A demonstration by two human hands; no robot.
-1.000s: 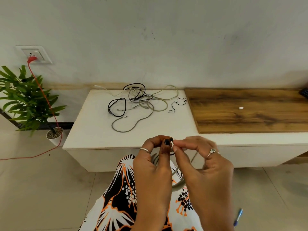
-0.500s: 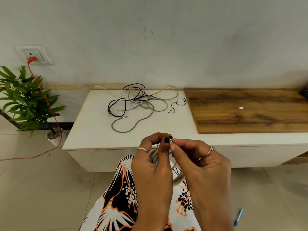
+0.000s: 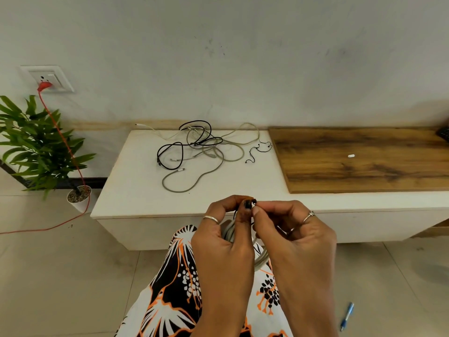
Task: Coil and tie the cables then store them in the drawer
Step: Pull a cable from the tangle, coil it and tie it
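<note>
My left hand [image 3: 224, 242] holds a coiled grey cable [image 3: 261, 260] in front of the white bench; most of the coil is hidden behind both hands. My left thumb and fingers and my right hand [image 3: 295, 239] pinch a thin black tie [image 3: 254, 202] together at the top of the coil. A tangle of loose cables lies on the bench top: a black cable [image 3: 170, 152], a grey cable [image 3: 194, 183] and pale thin ones [image 3: 243, 139]. A short black tie [image 3: 255, 152] lies to their right.
The white bench [image 3: 136, 190] stands against the wall, with a wooden panel [image 3: 364, 161] on its right bearing a small white piece [image 3: 351, 156]. A potted plant [image 3: 36, 147] and a red cord [image 3: 68, 147] from a wall socket are left. A blue pen [image 3: 347, 316] lies on the floor.
My right hand has closed in toward my left, so the fingertips of both hands now meet at the black tie above the coil. The coil has risen slightly.
</note>
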